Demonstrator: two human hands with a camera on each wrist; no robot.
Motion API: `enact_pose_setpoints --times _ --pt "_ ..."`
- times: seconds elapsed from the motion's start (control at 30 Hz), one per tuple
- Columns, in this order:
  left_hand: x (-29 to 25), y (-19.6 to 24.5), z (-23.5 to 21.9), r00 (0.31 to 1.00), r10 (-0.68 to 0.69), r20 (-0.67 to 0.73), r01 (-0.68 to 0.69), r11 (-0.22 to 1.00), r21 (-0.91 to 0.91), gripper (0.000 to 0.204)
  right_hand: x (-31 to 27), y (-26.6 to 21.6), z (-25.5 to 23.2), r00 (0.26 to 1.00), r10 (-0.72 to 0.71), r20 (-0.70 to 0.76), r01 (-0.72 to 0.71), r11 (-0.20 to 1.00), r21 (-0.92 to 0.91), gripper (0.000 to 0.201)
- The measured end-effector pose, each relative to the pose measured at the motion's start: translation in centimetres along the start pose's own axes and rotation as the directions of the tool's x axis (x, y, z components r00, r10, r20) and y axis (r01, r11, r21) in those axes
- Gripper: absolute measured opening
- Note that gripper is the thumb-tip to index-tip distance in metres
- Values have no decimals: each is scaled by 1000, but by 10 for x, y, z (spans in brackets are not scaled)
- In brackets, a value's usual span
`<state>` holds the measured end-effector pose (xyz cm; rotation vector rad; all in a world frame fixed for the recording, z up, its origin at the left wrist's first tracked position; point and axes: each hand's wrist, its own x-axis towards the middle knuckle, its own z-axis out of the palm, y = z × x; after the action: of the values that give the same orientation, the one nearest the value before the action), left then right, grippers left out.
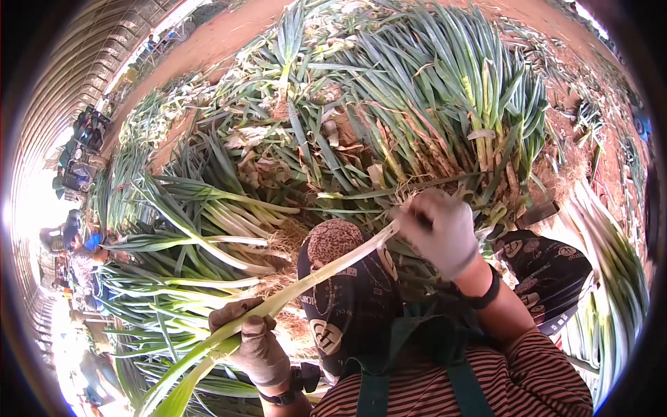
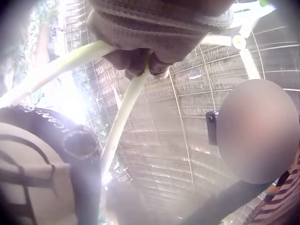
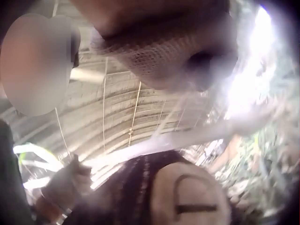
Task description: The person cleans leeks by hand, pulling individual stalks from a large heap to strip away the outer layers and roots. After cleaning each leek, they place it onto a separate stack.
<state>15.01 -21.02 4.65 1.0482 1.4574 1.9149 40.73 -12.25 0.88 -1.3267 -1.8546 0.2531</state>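
Note:
A long leek (image 1: 313,278) lies slanted across my lap, white shaft to the upper right and green leaves to the lower left. My gloved left hand (image 1: 253,340) grips its green part, fingers curled round it. My gloved right hand (image 1: 438,229) pinches the white root end. In the left wrist view the glove (image 2: 150,37) closes round the pale stalk (image 2: 122,117). The right wrist view is blurred: it shows the right glove (image 3: 159,51), the stalk (image 3: 187,140) below it, and the left hand (image 3: 65,185) far off.
A big heap of unpeeled leeks (image 1: 431,90) with roots and dry leaves lies ahead on red earth. More leeks (image 1: 201,229) are stacked at the left, and pale ones (image 1: 611,264) at the right. My knees (image 1: 347,278) in patterned black trousers are below the stalk. People (image 1: 76,243) sit far left.

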Motion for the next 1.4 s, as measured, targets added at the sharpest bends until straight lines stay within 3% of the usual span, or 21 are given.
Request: enact_pose_setpoints --times 0.07,0.13,0.23,0.43,0.53,0.63,0.73,0.8,0.87,0.9,1.0,1.07,1.13,1.17,1.33,1.4 --pt "-3 1 3 999 0 50 -1 1000 27 46 -2 -22 -12 980 -145 137 138 989 59 28" --pt "-4 0 8 998 -5 62 3 1000 28 45 1 -51 -4 945 -324 41 322 945 56 23" --pt "-7 1 14 997 6 72 -10 998 61 44 -4 -60 27 897 -437 68 441 895 -63 21" --pt "-7 3 10 997 -17 69 13 997 70 43 -6 -77 21 893 -430 135 451 848 -279 15" --pt "-3 1 3 992 -10 127 4 999 47 42 5 -71 18 931 -278 235 291 956 -22 14" --pt "4 -7 -5 977 51 206 -54 998 9 38 3 -49 26 980 -123 157 87 972 216 13" --pt "9 -18 -18 960 89 265 -81 996 -43 32 -2 -18 31 993 -121 2 121 992 -41 15" --pt "8 -15 -20 956 78 283 -64 996 -57 29 -7 11 30 993 -35 -117 -3 953 -303 14" --pt "8 -7 -19 951 138 277 -163 984 69 27 -5 47 24 956 150 -254 -236 905 -353 13" --pt "9 -4 -17 946 170 275 -212 968 131 27 -5 59 16 967 117 -226 -207 880 -428 14" --pt "12 2 -16 880 227 418 -303 945 125 26 6 4 -20 987 -86 135 107 981 -160 16" --pt "16 1 -11 825 283 490 -365 927 80 26 14 -37 -12 932 -335 135 312 935 168 19" --pt "18 2 -8 769 330 547 -415 909 36 24 14 -63 3 889 -454 60 418 858 299 20" --pt "16 7 -8 781 279 558 -354 935 30 22 14 -70 5 860 -496 122 452 849 274 20" --pt "33 15 -10 616 399 680 -527 850 -22 20 20 -86 3 702 -633 327 629 766 134 21" --pt "36 20 -6 593 421 686 -551 834 -36 16 19 -89 0 674 -655 342 673 735 83 22"
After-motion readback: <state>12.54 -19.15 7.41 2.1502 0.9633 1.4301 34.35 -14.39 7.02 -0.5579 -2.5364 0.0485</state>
